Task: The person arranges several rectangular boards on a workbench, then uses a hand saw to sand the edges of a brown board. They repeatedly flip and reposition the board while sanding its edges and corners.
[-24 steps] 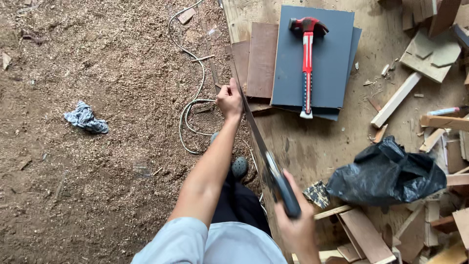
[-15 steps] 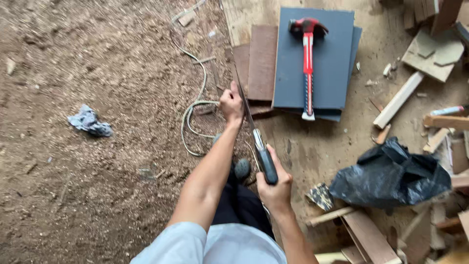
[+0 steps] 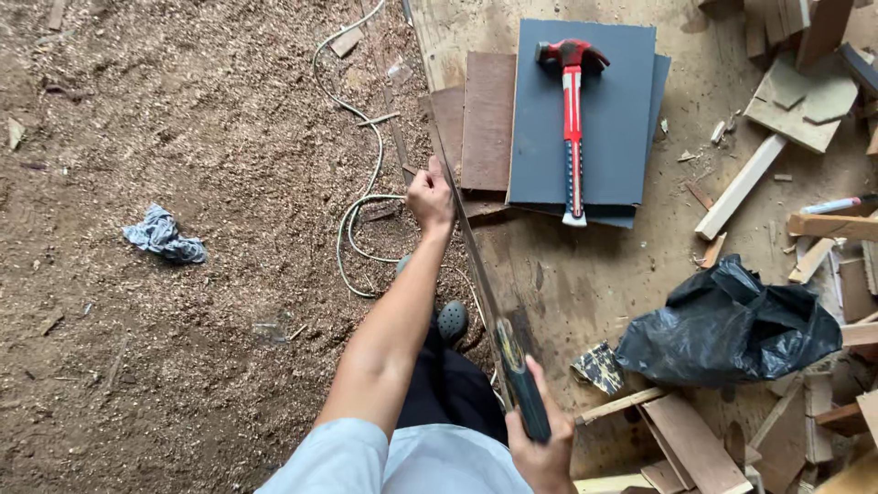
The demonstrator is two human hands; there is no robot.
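Note:
My right hand (image 3: 541, 450) grips the dark handle of a hand saw (image 3: 476, 265) at the bottom of the head view. The saw's long thin blade runs up and left toward the edge of a large plywood sheet (image 3: 585, 274) lying on the ground. My left hand (image 3: 430, 197) rests on the sheet's left edge beside the blade, with the arm stretched forward. A red-handled claw hammer (image 3: 572, 119) lies on a stack of dark grey boards (image 3: 622, 110) past my left hand, with brown boards (image 3: 487, 119) next to them.
Sawdust-covered ground lies at the left, with a crumpled blue-grey rag (image 3: 165, 235) and a looping white cable (image 3: 361, 201). A black plastic bag (image 3: 727, 325) and several wood offcuts (image 3: 796, 91) crowd the right side. A grey shoe (image 3: 451, 320) shows under my arm.
My right hand has drawn the saw handle back toward me and down in the view. The left hand has stayed on the sheet's edge.

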